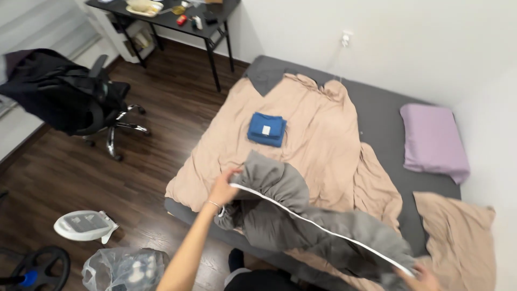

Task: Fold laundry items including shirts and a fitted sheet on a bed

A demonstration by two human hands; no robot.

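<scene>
The right hand [425, 280] is half cut off by the bottom edge, its fingers buried in the grey cover [301, 215] (grip hidden), and the small items on the surface [177, 19] are too small to tell apart.

Evenly lit by soft indoor light, no harsh glare. Faint shadows under the desk [172, 21] and chair [102, 108]. Slightly soft throughout, with motion blur on the grey fabric [301, 215] and right hand [425, 280]. Wide-angle bending of walls [388, 37] at the edges.
</scene>
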